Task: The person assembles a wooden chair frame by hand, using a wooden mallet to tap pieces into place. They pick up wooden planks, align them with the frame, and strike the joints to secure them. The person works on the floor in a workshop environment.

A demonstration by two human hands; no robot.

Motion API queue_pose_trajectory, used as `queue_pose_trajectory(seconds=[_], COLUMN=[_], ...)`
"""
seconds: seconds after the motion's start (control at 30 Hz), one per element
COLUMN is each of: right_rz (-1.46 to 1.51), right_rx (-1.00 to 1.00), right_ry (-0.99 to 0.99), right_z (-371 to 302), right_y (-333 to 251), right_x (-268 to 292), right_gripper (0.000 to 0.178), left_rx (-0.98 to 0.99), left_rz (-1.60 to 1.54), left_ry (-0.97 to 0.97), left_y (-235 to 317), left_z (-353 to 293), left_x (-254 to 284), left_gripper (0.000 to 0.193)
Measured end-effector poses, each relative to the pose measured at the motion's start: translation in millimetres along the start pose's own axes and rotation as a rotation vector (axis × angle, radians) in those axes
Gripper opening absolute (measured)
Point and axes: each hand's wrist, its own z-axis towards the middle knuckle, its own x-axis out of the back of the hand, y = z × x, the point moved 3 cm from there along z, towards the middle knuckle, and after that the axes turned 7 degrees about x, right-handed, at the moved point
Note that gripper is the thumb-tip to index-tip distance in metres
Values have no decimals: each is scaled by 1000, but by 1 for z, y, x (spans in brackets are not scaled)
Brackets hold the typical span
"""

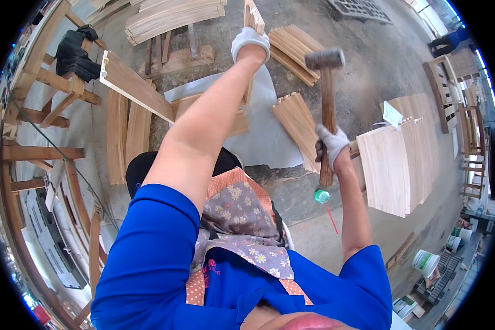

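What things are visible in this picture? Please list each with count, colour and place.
Hammer: 1, dark grey head, brown handle, right of centre
Wooden piece: 1, light brown, top centre
Board stacks: several, light brown, top, left and centre
Pale panels: several, cream, right
Paper: 1, white, on the panels
Sheet: 1, greyish, centre
Dark cloth: count unclear, black, upper left
Wooden frames: several, brown, left
Green round object: 1, green, below the hammer
Red stick: 1, red, beside it
Buckets: several, white, lower right
Apron: 1, grey floral, lower centre
Left hand: 1, white glove, holding the wooden piece
Right hand: 1, white-grey glove, gripping the hammer
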Motion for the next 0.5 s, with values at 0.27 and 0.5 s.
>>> queue_pose_trajectory(seconds=[0.27,0.5], right_rz=[-100,-849], right_rx=[741,762], right_ry=[146,-124], right_z=[-29,33], right_y=[-215,-140], right_x=[-50,-62], right_gripper=[42,43], left_rx=[58,-194], left_rz=[-60,-105], left_ry=[3,-116], left_y=[-20,-20], left_z=[-2,-7], left_x=[29,-8], left_gripper=[37,45])
